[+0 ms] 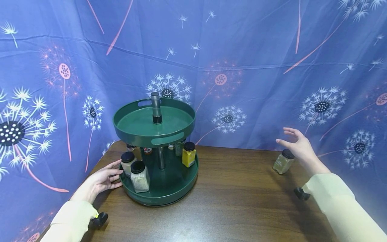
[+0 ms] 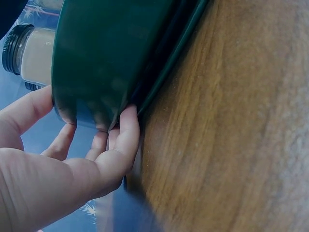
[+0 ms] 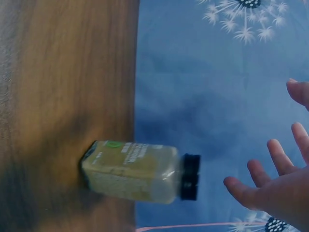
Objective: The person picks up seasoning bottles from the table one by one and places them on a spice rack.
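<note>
A two-tier green turntable stands on the table, and my left hand touches the left rim of its lower tier with spread fingertips. In the left wrist view the fingers rest against the green side wall. Close to that hand, two black-lidded spice jars sit on the lower tier: a pale jar in front and a beige jar behind it. My right hand hovers in the air with fingers apart, holding nothing. Just beside and below it, a greenish-tan spice jar stands upright on the table.
A yellow jar stands on the lower tier's right side, with several more partly hidden behind the pole. The upper tier overhangs the lower one. A blue dandelion-print cloth hangs behind the wooden table.
</note>
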Motion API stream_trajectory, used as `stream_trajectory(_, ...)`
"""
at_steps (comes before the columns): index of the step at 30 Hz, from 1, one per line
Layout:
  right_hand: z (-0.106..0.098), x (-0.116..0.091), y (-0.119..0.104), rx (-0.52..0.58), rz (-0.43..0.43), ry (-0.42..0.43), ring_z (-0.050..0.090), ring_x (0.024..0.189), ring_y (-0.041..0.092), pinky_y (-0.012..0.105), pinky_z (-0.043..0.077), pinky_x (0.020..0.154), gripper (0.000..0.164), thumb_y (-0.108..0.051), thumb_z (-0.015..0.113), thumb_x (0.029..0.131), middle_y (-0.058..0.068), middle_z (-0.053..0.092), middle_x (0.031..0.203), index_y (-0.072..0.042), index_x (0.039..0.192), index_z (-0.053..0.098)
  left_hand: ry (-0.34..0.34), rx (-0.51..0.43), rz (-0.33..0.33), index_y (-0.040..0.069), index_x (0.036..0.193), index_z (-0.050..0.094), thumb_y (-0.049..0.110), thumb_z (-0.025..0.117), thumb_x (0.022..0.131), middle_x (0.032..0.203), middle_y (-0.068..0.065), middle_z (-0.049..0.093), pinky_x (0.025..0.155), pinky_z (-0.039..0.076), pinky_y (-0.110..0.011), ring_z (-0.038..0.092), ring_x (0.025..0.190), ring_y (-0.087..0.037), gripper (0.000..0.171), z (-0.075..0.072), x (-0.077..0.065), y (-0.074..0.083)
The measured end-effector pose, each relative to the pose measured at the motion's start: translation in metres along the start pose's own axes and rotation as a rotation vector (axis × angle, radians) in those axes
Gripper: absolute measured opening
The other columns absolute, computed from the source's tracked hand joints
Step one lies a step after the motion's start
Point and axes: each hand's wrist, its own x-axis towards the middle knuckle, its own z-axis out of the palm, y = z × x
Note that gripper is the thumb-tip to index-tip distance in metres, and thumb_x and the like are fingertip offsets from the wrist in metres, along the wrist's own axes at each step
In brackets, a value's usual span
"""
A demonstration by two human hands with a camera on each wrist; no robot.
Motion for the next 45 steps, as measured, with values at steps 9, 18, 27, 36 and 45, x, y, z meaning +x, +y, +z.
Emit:
stream_trajectory(9,0.01,-0.001,0.022,0.018,0.008,0.072,0.028,0.127,0.052,0.065,0.025,0.098,0.084,-0.037,0.068,0.086,0.029,0.025,0.148,-0.006,0.149,0.02,-0.006,-0.006,0.005,0.039,0.113,0.047,0.01,0.051,0.096,0.107,0.001,0.047,0.085,0.046,-0.041,0.056,0.097,-0.012,0.034,0.0,0.0,0.0)
stream_trajectory(18,0.016,-0.004,0.037,0.027,0.037,0.157,0.023,0.134,0.047,0.062,0.021,0.104,0.083,-0.038,0.067,0.087,0.025,0.026,0.15,-0.011,0.15,0.02,-0.011,-0.019,0.009,0.04,0.108,0.05,0.009,0.052,0.096,0.104,0.004,0.051,0.085,0.046,-0.041,0.056,0.095,-0.011,0.033,-0.001,0.0,-0.001)
stream_trajectory(27,0.025,-0.009,0.066,0.103,0.104,0.176,0.021,0.135,0.046,0.06,0.024,0.103,0.084,-0.035,0.068,0.086,0.025,0.022,0.151,-0.015,0.151,0.018,-0.021,-0.025,0.014,0.04,0.109,0.05,0.009,0.051,0.097,0.103,0.008,0.055,0.085,0.045,-0.041,0.056,0.097,-0.011,0.033,-0.002,0.001,0.0)
stream_trajectory(36,0.039,-0.011,0.078,0.164,0.155,0.159,0.027,0.13,0.046,0.056,0.028,0.104,0.089,-0.03,0.069,0.086,0.027,0.02,0.15,-0.017,0.152,0.01,-0.026,-0.035,0.018,0.04,0.108,0.05,0.009,0.049,0.097,0.102,0.007,0.055,0.084,0.045,-0.04,0.057,0.096,-0.01,0.033,-0.002,0.0,-0.001)
stream_trajectory(45,0.05,-0.015,0.091,0.128,0.194,0.153,0.04,0.121,0.037,0.021,0.04,0.09,0.089,-0.02,0.07,0.086,0.026,0.032,0.141,-0.007,0.151,0.01,-0.015,-0.019,0.02,0.042,0.103,0.054,0.01,0.051,0.097,0.106,0.004,0.049,0.085,0.046,-0.041,0.056,0.096,-0.011,0.033,-0.002,0.001,-0.001)
